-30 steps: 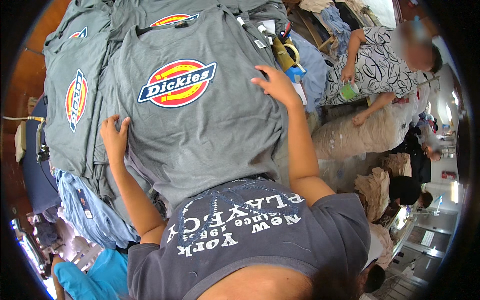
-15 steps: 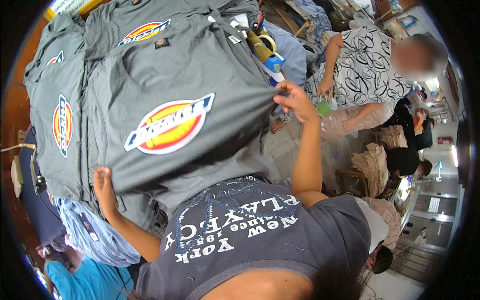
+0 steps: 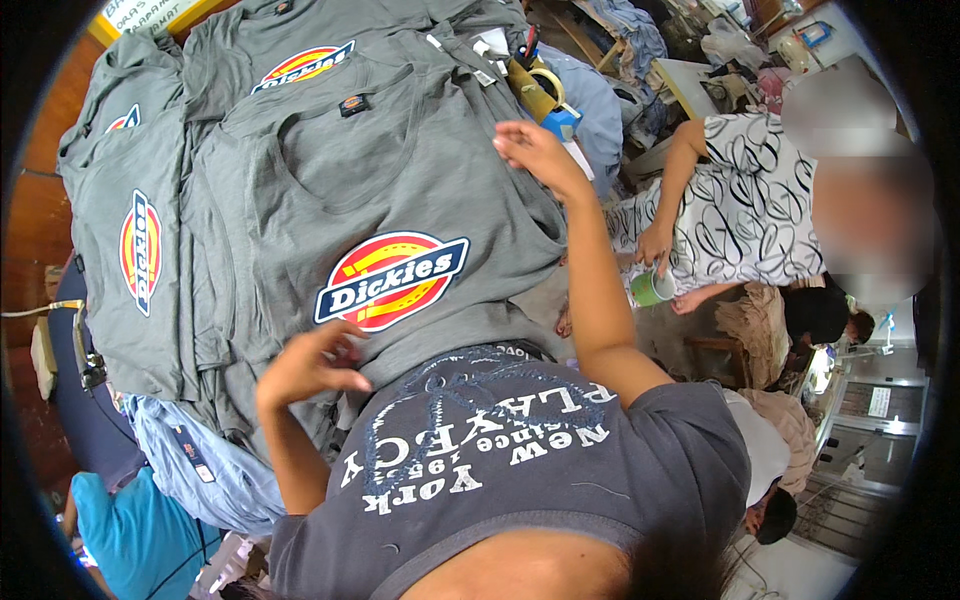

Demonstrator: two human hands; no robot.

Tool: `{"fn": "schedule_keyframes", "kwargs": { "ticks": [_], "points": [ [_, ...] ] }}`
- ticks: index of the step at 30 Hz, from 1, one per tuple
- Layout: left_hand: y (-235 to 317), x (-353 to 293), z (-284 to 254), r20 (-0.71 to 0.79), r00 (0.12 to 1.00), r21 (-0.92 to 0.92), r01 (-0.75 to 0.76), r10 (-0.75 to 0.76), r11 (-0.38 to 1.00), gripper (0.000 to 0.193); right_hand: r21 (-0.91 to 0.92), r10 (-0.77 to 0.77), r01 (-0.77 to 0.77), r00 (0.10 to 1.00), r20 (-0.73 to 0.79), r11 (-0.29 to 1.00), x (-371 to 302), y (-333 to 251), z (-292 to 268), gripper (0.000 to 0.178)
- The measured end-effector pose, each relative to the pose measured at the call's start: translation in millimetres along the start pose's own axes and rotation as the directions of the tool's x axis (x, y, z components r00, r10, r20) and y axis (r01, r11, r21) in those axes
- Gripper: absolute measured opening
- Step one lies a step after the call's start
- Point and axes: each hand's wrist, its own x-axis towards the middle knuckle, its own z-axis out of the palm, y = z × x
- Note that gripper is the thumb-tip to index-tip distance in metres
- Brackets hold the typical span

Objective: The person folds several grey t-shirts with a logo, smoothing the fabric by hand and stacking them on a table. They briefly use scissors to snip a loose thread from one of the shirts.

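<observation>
A grey scoop-neck T-shirt (image 3: 385, 220) lies face up in the middle of the frame, its oval logo print (image 3: 395, 280) low on the chest and its dark neck label (image 3: 353, 105) near the upper centre. Soft ripples run across the cloth below the print. The left hand (image 3: 315, 365), at the shirt's lower edge, has its fingers loosely bent and the thumb apart, gripping nothing that shows; the right hand (image 3: 540, 155) hangs at the shirt's right side with fingers stretched out, also holding nothing — whether either one touches the fabric I cannot tell. Thin knit like this probably handles best under light, flat palms, stroked evenly outward from the print so that no crease sets across it. More grey T-shirts (image 3: 150, 330) lie at the left and top of the frame, with a pale blue garment (image 3: 240, 480) at lower left. At upper right, beyond a roll of tape (image 3: 560, 92), a co-worker (image 3: 745, 200) in a black-and-white patterned top holds a green container (image 3: 653, 288).
</observation>
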Motion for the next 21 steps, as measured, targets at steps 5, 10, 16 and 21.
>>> {"fn": "schedule_keyframes", "kwargs": {
  "ticks": [5,10,16,21],
  "points": [
    [-14,7,31,-0.150,0.987,0.216,-0.030,0.064,0.976,0.026,-0.001,0.036,-0.036,0.996,-0.086,0.999,47,5,31,0.064],
    [0,9,7,-0.724,0.677,0.371,0.223,0.131,0.901,0.027,0.126,0.106,-0.096,0.992,-0.073,0.987,75,6,34,0.076],
    [-11,20,-47,-0.500,0.860,0.223,0.019,0.098,0.975,0.039,0.821,0.117,-0.258,0.966,0.231,0.510,112,-1,53,0.024],
    [-65,91,-125,-0.922,0.384,0.160,0.239,0.058,0.958,0.047,0.805,-0.081,-0.321,0.908,0.412,0.499,103,-29,68,0.051]
  ]
}}
